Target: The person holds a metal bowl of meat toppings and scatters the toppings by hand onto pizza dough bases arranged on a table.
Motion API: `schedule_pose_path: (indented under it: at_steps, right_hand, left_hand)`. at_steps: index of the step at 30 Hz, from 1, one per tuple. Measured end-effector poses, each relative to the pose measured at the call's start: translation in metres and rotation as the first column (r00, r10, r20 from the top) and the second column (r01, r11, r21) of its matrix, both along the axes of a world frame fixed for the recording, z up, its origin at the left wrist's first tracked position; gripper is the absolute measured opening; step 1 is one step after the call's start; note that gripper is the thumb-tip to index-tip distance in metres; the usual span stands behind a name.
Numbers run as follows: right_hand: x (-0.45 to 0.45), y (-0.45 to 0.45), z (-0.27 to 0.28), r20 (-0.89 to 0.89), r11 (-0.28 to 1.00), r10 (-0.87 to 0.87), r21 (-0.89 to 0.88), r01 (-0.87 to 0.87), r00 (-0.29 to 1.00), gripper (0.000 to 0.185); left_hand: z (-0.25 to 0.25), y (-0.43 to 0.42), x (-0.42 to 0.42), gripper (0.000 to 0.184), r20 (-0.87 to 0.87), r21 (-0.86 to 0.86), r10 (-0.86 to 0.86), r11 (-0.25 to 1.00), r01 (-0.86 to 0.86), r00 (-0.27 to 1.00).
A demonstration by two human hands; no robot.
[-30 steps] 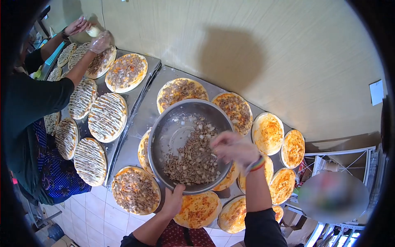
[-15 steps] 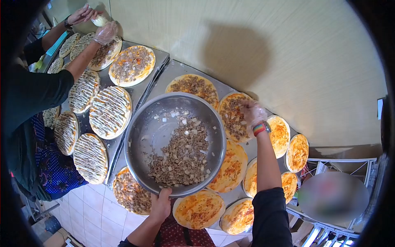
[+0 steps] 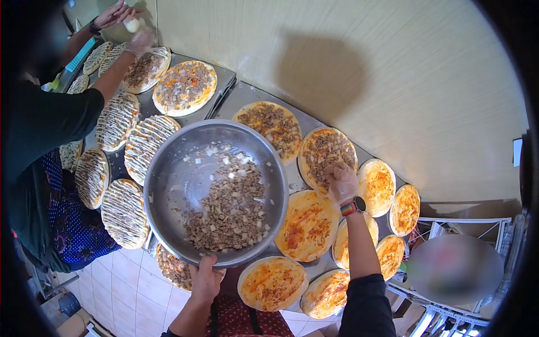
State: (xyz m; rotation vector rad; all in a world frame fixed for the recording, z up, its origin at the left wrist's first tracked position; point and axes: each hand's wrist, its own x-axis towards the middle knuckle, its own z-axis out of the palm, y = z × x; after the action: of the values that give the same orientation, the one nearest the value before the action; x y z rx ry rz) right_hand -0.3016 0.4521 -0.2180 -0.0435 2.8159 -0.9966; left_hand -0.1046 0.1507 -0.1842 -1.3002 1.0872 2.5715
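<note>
My left hand grips the near rim of a large steel bowl, thumb over the edge. Crumbly minced filling with pale diced bits lies in the bowl, mostly on its right and near side. Over a round pizza base topped with mince, my right hand wears a clear plastic glove, its fingers bent down onto the topping's near edge. Whatever is between those fingers is hidden. Another mince-topped base lies to the left, and a base with only orange sauce sits just below my right hand.
More sauced bases lie to the right and near me. A mince-topped base is partly under the bowl. On the left tray, a co-worker's gloved hand is above pizzas striped with white sauce. A wall borders the back.
The bowl and my left hand have shifted left. My right hand has moved down and slightly left over the same base, uncovering more of its mince topping.
</note>
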Motion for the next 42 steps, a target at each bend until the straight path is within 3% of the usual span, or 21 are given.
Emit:
schedule_pose_path:
  at_steps: [7, 9, 10, 12, 13, 15, 18, 19, 20, 22, 23, 24, 26, 28, 29, 30, 32, 34, 38, 40, 42]
  right_hand:
    - [-0.043, -0.022, -0.009, -0.225, 0.939, 0.172, 0.332, -0.091, 0.959, 0.017]
    - [-0.057, -0.024, -0.01, -0.182, 0.795, 0.258, 0.598, -0.102, 0.949, 0.02]
    - [-0.065, -0.018, -0.016, -0.183, 0.794, 0.258, 0.6, -0.1, 0.949, 0.02]
    - [-0.078, 0.004, -0.028, -0.205, 0.842, 0.082, 0.538, 0.042, 0.975, 0.022]
    - [-0.079, 0.013, -0.029, -0.206, 0.841, 0.083, 0.54, 0.042, 0.975, 0.022]
    - [-0.08, 0.034, -0.03, -0.122, 0.933, -0.208, 0.272, 0.234, 0.971, 0.025]
    - [-0.077, 0.093, -0.077, -0.18, 0.986, -0.139, 0.064, 0.152, 0.974, 0.026]
    - [-0.055, 0.037, -0.014, 0.322, 0.608, -0.492, -0.537, 0.584, 0.809, 0.027]
    - [-0.05, 0.034, -0.016, 0.32, 0.609, -0.49, -0.539, 0.581, 0.811, 0.027]
    - [-0.048, 0.037, -0.042, 0.371, 0.48, 0.041, -0.822, 0.307, 0.928, 0.018]
    - [-0.051, 0.044, -0.08, 0.028, 0.548, 0.173, -0.833, -0.072, 0.985, 0.023]
    - [-0.046, 0.026, -0.065, 0.027, 0.546, 0.174, -0.835, -0.074, 0.984, 0.023]
    - [-0.041, -0.039, -0.016, 0.278, 0.582, -0.094, -0.764, 0.28, 0.956, 0.022]
    - [-0.059, -0.058, -0.033, 0.159, 0.637, -0.056, -0.755, 0.158, 0.986, 0.026]
    - [-0.065, -0.066, -0.031, 0.002, 0.956, -0.084, -0.281, 0.081, 0.996, 0.028]
    - [-0.066, -0.077, -0.025, -0.153, 0.955, -0.015, 0.292, 0.06, 0.988, 0.03]
    - [-0.056, -0.098, -0.005, -0.095, 0.931, -0.058, 0.355, 0.088, 0.994, 0.027]
    - [-0.052, -0.1, -0.003, -0.158, 0.788, 0.196, 0.613, -0.06, 0.968, 0.023]
    - [-0.037, -0.098, -0.012, -0.182, 0.838, 0.218, 0.539, -0.088, 0.959, 0.017]
    - [-0.03, -0.094, 0.001, -0.54, 0.992, 0.1, 0.114, -0.045, 0.836, 0.014]
    - [-0.007, -0.093, 0.024, -0.562, 0.995, 0.044, 0.1, 0.014, 0.826, 0.012]
  left_hand:
    - [0.003, -0.006, 0.002, 0.038, -0.115, 0.027, 0.035, 0.999, -0.032, 0.993]
    - [-0.006, -0.007, 0.012, 0.036, -0.148, -0.265, -0.072, 0.964, 0.03, 0.986]
    - [0.002, -0.009, 0.008, 0.036, -0.15, -0.264, -0.073, 0.964, 0.031, 0.986]
    - [0.021, -0.013, -0.002, 0.038, -0.119, 0.04, 0.01, 0.999, -0.006, 0.993]
    - [0.019, -0.017, 0.001, 0.038, -0.12, 0.042, 0.011, 0.999, -0.006, 0.993]
    - [0.01, -0.026, 0.009, 0.041, 0.028, 0.008, 0.009, 1.0, -0.009, 1.0]
    - [0.008, -0.038, 0.014, 0.046, -0.123, -0.026, -0.046, 0.999, 0.043, 0.991]
    - [0.009, -0.041, 0.017, 0.046, -0.127, -0.026, -0.046, 0.999, 0.043, 0.991]
    - [0.012, -0.044, 0.019, 0.042, -0.109, -0.038, -0.009, 0.999, 0.005, 0.994]
    - [0.012, -0.049, 0.025, 0.038, -0.097, -0.048, 0.027, 0.998, -0.032, 0.995]
    - [0.009, -0.054, 0.028, 0.038, -0.083, -0.063, 0.0, 0.998, -0.005, 0.997]
    - [0.006, -0.057, 0.033, 0.039, -0.067, -0.079, -0.027, 0.997, 0.021, 0.997]
    - [0.001, -0.059, 0.043, 0.04, -0.009, -0.108, -0.013, 0.994, 0.012, 1.0]
    - [0.004, -0.057, 0.047, 0.041, 0.058, -0.139, 0.014, 0.99, -0.005, 0.998]
    - [0.011, -0.054, 0.046, 0.039, 0.007, -0.116, 0.021, 0.993, -0.02, 1.0]
    - [0.014, -0.049, 0.047, 0.037, -0.045, -0.094, 0.029, 0.995, -0.033, 0.999]
    - [0.012, -0.041, 0.052, 0.035, -0.068, -0.103, 0.071, 0.992, -0.078, 0.995]
    - [0.008, -0.036, 0.062, 0.033, -0.079, -0.097, 0.103, 0.989, -0.11, 0.992]
    - [-0.013, -0.025, 0.083, 0.033, -0.116, -0.19, -0.054, 0.981, 0.031, 0.992]
    - [-0.009, -0.022, 0.085, 0.035, -0.094, -0.208, -0.046, 0.978, 0.026, 0.995]
    - [0.002, -0.014, 0.085, 0.031, -0.021, -0.088, 0.046, 0.995, -0.048, 0.999]
